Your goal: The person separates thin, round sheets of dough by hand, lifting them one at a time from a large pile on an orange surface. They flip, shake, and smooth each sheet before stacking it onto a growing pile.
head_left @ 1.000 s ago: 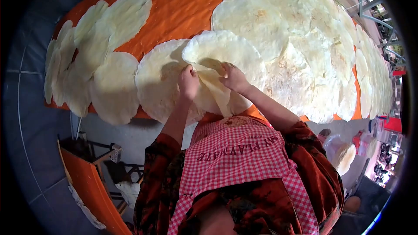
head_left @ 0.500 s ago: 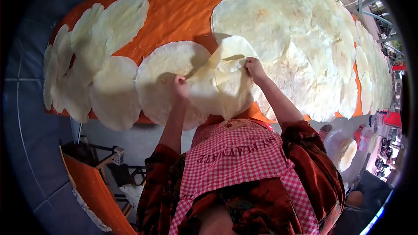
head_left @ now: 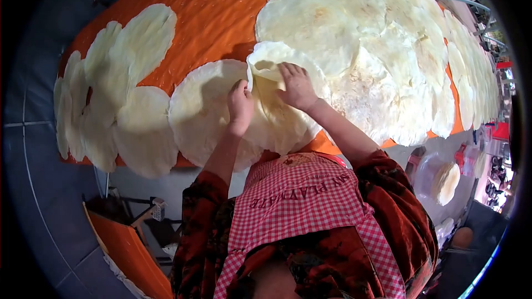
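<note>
A thin, round, pale flatbread lies in front of me at the near edge of the orange-covered table, its far part standing up in a fold. My left hand is closed, pinching the raised left edge of that flatbread. On its upper right part rests my right hand, fingers stretched out and palm down. Another round flatbread lies flat just left of it, partly under my left forearm. To the right, a broad layer of overlapping flatbreads touches the one I handle.
The table's orange cover shows between the groups of flatbreads. More overlapping flatbreads lie at the left end. Below right, a stack of flatbreads sits on a clear-looking stool or tub. An orange board leans at lower left.
My right hand has let go of the folded flap and spread onto the flatbread, moving left. My left hand has moved right to the flatbread's raised edge. The camera view has shifted slightly.
</note>
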{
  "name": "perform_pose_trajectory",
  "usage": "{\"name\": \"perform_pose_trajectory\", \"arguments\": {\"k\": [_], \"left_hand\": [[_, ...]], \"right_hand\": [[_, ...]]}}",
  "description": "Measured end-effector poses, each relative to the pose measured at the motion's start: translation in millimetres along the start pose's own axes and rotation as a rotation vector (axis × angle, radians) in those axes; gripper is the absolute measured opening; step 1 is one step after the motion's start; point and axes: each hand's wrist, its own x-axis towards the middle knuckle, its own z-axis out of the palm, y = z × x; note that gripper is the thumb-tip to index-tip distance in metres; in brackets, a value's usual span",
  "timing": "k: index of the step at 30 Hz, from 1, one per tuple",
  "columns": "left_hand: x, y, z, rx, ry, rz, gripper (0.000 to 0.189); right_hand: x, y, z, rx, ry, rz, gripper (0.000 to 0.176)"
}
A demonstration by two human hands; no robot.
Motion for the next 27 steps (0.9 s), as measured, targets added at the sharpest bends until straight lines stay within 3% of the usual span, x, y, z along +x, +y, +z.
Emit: {"name": "perform_pose_trajectory", "arguments": {"k": [1, 4, 7, 8, 11, 17, 20, 23, 27], "left_hand": [[2, 5, -1, -0.002, -0.002, -0.025, 0.003], [4, 11, 1, -0.098, -0.039, -0.072, 0.006], [7, 4, 1, -0.564, -0.099, -0.09, 0.011], [6, 2, 1, -0.526, -0.125, -0.116, 0.014], [9, 34, -16, -0.409, -0.18, -0.165, 0.019], [27, 42, -17, -0.326, -0.19, -0.119, 0.023], [22, 61, -17, -0.145, -0.211, -0.076, 0.025], [14, 56, 1, -0.252, -0.187, -0.137, 0.023], [5, 77, 2, -0.508, -0.267, -0.287, 0.023]], "right_hand": [[7, -10, -1, -0.025, 0.085, -0.064, 0.041], [25, -18, 15, 0.232, -0.098, 0.007, 0.026], [27, -20, 16, 0.438, -0.03, 0.134, 0.015], [24, -17, 19, 0.511, 0.023, 0.092, 0.01], [18, -24, 7, 0.581, -0.073, 0.267, 0.011], [-2, -32, -13, 0.813, -0.04, 0.24, 0.012], [-15, -26, -12, 0.633, -0.05, 0.178, 0.021], [-19, -29, -25, 0.707, -0.118, 0.447, 0.031], [-29, -37, -38, 0.843, -0.039, 0.563, 0.04]]}}
